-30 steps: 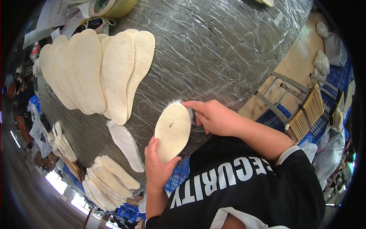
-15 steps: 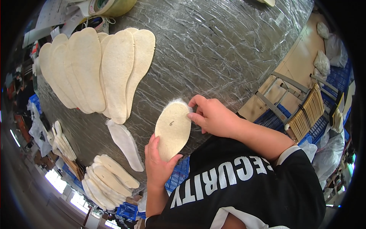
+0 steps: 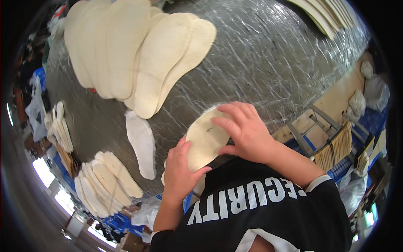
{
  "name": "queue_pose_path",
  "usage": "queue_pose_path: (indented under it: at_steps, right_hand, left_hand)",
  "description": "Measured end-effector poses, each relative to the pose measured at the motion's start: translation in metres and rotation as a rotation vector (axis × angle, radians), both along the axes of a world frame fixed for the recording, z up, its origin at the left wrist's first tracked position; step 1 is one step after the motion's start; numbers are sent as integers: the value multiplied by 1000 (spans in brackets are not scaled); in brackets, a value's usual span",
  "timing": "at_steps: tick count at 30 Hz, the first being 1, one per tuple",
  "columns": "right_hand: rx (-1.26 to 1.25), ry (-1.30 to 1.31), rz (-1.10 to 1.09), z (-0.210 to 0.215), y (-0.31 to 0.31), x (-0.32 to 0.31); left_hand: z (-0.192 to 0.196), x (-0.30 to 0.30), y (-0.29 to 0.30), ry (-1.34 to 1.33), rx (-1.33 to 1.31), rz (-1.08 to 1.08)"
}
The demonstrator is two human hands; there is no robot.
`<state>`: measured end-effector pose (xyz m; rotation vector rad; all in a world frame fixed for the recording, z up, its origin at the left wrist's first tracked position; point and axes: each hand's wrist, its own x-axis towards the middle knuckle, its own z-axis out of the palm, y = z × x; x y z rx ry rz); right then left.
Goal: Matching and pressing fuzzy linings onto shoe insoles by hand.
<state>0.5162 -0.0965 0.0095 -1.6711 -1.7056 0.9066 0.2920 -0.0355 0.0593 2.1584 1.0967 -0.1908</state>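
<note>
My left hand grips a cream felt insole by its lower left edge, the thumb at the near end. The insole is tilted above the table, with a small handwritten mark and white fuzz on its far rim. My right hand curls over its far right side, fingertips on the face and rim, thumb against the right edge. Part of another pale piece shows below my left hand; its shape is mostly hidden. Left of that hand, a white fuzzy-edged insole lies on the table.
Large cream insoles lie fanned out at the far left of the plastic-covered table. More insoles overlap at the near left edge. Others are stacked at the far right. A folding chair stands off the right edge.
The held insole has moved right in view and tilted. My right hand has gone from pinching its edge to spreading over its far right side. The view has shifted, revealing the far-right stack.
</note>
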Motion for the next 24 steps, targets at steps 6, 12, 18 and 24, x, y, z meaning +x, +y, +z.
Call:
queue_pose_path:
  at_steps: [6, 12, 18, 24]
  right_hand:
    - [-15, -150, 361, 4, 31, -13]
    - [-5, -132, 313, 2, 30, -15]
    - [-15, -160, 318, 0, 32, -15]
    - [3, -229, 361, -1, 38, -15]
  left_hand:
    - [9, -7, 10, -74, -31, 19]
    - [20, -51, 18, 0, -184, 301]
    - [7, -64, 29, -107, -237, 393]
    - [-13, -70, 29, -163, -241, 398]
